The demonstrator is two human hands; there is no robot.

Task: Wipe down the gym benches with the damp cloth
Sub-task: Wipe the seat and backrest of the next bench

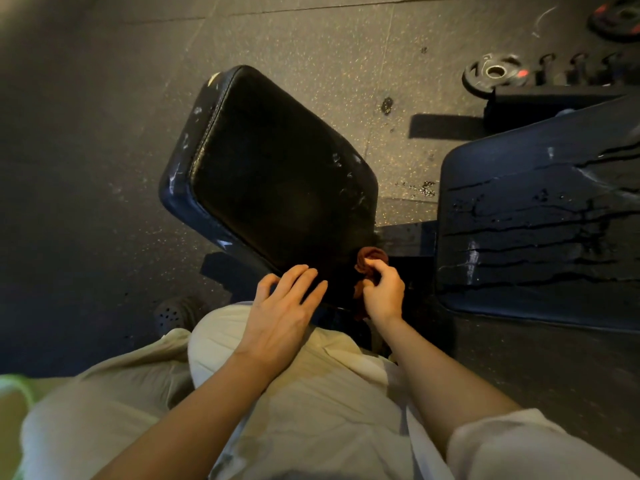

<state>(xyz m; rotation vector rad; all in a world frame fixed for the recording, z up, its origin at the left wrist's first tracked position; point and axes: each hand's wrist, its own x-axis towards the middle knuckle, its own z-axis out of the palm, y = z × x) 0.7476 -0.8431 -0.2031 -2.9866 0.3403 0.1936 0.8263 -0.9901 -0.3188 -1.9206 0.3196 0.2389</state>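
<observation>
A black padded bench seat (273, 168) fills the middle of the head view, angled away to the upper left, with scuffed edges. My left hand (285, 306) rests flat on its near edge, fingers spread and holding nothing. My right hand (382, 294) is at the seat's near right corner, pinched around a bunched reddish-brown cloth (370, 259). Part of the cloth hangs below my fingers. To the right lies a second black bench pad (540, 220), wet, with streaks of water running across it.
Weight plates (495, 72) lie on the speckled rubber floor at the upper right, with another (620, 17) in the far corner. A dark frame bar (405, 237) joins the two pads. Small wet spots (424, 188) mark the floor. My knees and a dark shoe (176, 313) are below.
</observation>
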